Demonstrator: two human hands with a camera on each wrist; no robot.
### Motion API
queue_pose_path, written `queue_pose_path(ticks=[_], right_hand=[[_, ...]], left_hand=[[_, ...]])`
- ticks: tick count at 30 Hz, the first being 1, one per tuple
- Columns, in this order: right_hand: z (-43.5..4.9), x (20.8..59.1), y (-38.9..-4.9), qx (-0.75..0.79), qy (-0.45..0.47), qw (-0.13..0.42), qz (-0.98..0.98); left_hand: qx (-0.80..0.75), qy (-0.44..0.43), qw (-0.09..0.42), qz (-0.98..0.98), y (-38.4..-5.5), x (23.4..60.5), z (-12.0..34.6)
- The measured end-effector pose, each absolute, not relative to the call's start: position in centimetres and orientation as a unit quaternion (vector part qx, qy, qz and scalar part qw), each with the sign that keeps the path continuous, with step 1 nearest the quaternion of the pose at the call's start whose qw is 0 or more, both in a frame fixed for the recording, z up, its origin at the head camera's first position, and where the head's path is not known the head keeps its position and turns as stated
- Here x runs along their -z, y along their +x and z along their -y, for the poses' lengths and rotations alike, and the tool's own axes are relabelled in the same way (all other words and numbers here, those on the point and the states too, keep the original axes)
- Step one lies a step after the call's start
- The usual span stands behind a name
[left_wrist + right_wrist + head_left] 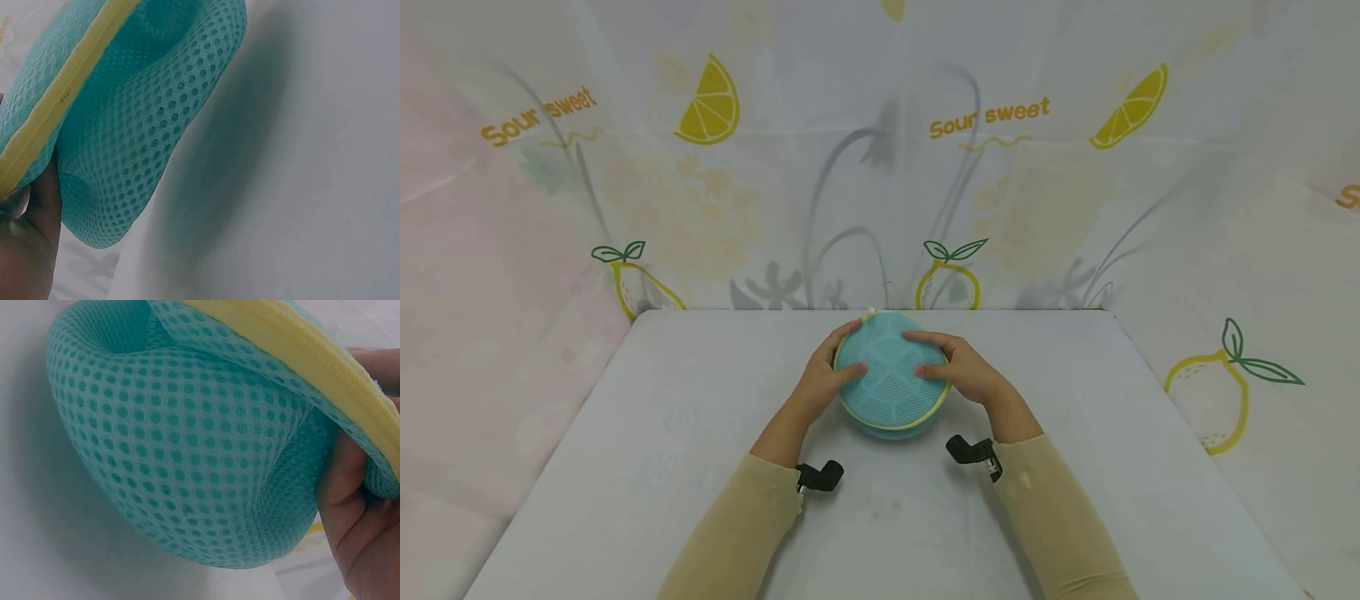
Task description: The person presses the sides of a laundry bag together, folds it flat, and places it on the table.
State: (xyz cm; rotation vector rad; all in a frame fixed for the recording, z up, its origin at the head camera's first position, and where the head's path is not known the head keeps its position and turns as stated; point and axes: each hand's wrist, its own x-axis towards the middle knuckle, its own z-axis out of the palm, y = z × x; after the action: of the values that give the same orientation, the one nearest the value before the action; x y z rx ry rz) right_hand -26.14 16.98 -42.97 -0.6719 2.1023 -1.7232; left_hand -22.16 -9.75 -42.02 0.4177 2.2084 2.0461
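A round turquoise mesh laundry bag (891, 375) with a yellow zipper round its edge is held near the back middle of the table. The left hand (820, 375) grips its left side, thumb on the top face. On the opposite side the right hand (973, 371) grips it, thumb and fingers over the top near the rim. In the left wrist view the yellow zipper (62, 94) runs slantwise and the mesh below it bulges, dented in places. The right wrist view shows the rounded underside (187, 444) close over the table. Fingers under the bag are partly hidden.
The white table (647, 467) reaches back to a hanging cloth (820, 192) printed with lemons and words. More cloth hangs along both sides. Black wrist cameras sit at the left (822, 476) and right (970, 451) cuffs, just in front of the bag.
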Motion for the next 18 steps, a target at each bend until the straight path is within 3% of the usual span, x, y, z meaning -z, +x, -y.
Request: queue_pose_path(ticks=[18], right_hand=[[-17.0, 42.9, -26.0, 0.612, -0.239, 0.169, -0.735]], left_hand=[[-0.663, 0.160, 0.048, -0.730, -23.9, 45.1, 10.1]])
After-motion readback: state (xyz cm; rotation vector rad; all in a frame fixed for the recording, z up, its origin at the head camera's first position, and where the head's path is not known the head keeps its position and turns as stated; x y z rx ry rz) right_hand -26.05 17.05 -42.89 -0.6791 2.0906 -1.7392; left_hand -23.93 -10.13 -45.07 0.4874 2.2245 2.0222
